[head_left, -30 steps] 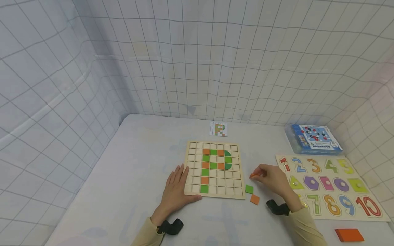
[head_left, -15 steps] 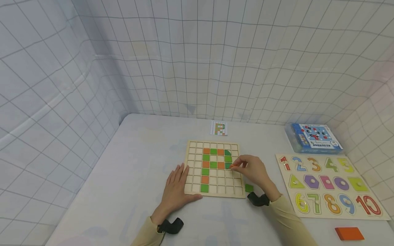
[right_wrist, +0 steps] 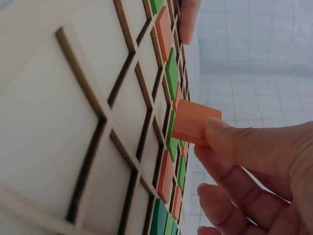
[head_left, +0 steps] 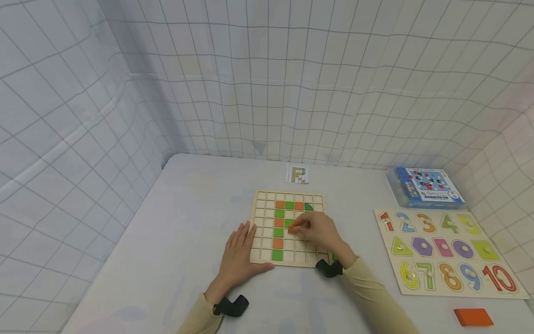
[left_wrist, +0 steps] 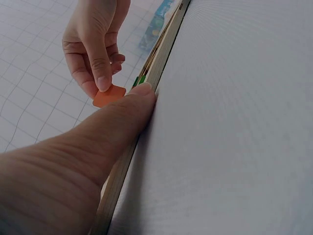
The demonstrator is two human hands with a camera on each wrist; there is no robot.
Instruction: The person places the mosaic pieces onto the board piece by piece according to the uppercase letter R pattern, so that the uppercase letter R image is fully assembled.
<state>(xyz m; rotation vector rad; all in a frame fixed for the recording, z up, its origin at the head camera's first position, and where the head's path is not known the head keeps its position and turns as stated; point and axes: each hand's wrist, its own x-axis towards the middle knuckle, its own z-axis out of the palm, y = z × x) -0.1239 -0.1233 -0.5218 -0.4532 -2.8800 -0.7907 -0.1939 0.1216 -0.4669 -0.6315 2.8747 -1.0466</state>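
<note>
A wooden grid board (head_left: 267,260) lies on the table with green and orange square tiles set in its cells, forming a letter-like shape. My right hand (head_left: 319,228) is over the board's middle and pinches an orange square tile (right_wrist: 195,122) between thumb and fingers. In the right wrist view that tile is raised off the grid, near a green tile (right_wrist: 172,139) in the board. My left hand (head_left: 238,255) rests flat at the board's lower left corner, its thumb along the front edge. The right hand hides some cells on the right.
A small pattern card (head_left: 296,174) lies behind the board. To the right are a number and shape puzzle board (head_left: 452,253), a blue box (head_left: 425,188) and an orange block (head_left: 473,317). A green tile (head_left: 334,256) shows partly beside the right wrist.
My right hand has carried the orange tile leftward from the table at the right to over the board's middle. The left hand has stayed at the board's corner.
</note>
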